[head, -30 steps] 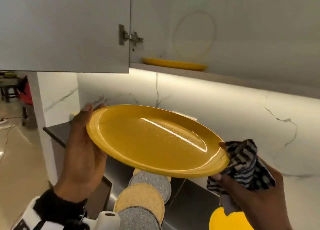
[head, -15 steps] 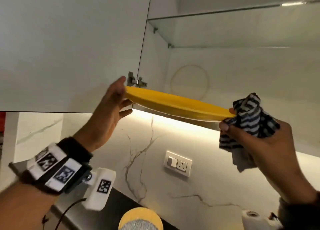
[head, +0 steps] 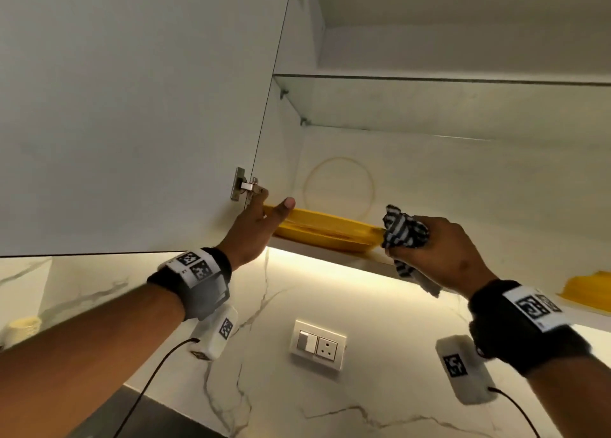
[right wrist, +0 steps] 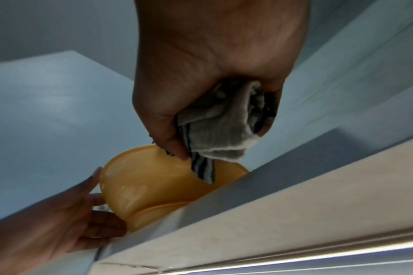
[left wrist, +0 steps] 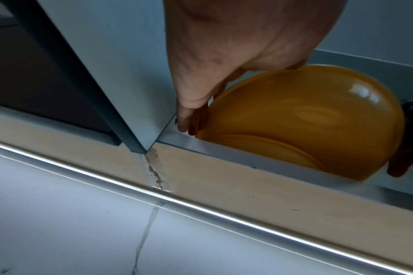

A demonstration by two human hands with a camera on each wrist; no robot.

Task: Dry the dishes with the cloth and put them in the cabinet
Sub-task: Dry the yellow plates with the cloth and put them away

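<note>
A yellow plate (head: 330, 227) lies almost flat on the open cabinet's bottom shelf (head: 330, 259), on top of another yellow plate (left wrist: 271, 148). My left hand (head: 277, 216) pinches its left rim, thumb on top and fingers (left wrist: 191, 121) underneath, close to the door hinge. My right hand (head: 413, 242) grips a bunched black-and-white striped cloth (head: 405, 229) and presses it against the plate's right rim. In the right wrist view the thumb and cloth (right wrist: 224, 130) sit on the plate (right wrist: 158, 186) edge, with the left hand (right wrist: 71, 214) across from them.
The white cabinet door (head: 132, 107) stands open at the left on its metal hinge (head: 246, 188). A glass shelf (head: 429, 107) spans the cabinet above. More yellow dishware (head: 588, 289) sits further right on the bottom shelf. A wall socket (head: 317, 345) is on the marble backsplash below.
Both hands have lifted the yellow plate from counter height up into the cabinet, levelled it, and brought it onto the plate that was lying on the bottom shelf.
</note>
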